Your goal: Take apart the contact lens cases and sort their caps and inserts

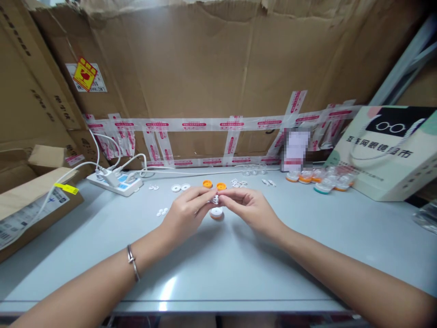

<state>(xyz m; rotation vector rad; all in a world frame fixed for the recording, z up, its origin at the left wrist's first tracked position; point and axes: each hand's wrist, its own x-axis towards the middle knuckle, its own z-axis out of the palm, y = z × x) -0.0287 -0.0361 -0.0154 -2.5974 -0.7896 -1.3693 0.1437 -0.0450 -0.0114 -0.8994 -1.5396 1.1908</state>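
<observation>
Between my two hands, above the middle of the table, is a small white plastic part (215, 199). My left hand (187, 209) pinches it from the left. Fingertips of my right hand (251, 207) press on its other side. Just below them a white disc on an orange base (216, 212) rests on the table. Behind the hands lie an orange ring-shaped cap (207, 184) and another orange cap (221, 186). Two white discs (180, 187) are left of these, and small white pieces (239, 183) lie to the right.
A white power strip (119, 181) with cables and an open cardboard box (37, 200) stand on the left. At right are several finished-looking round pieces with clear tops (322, 187), a phone-like object (295, 150) and a paper bag (378, 159). Large cardboard (205, 68) walls the back.
</observation>
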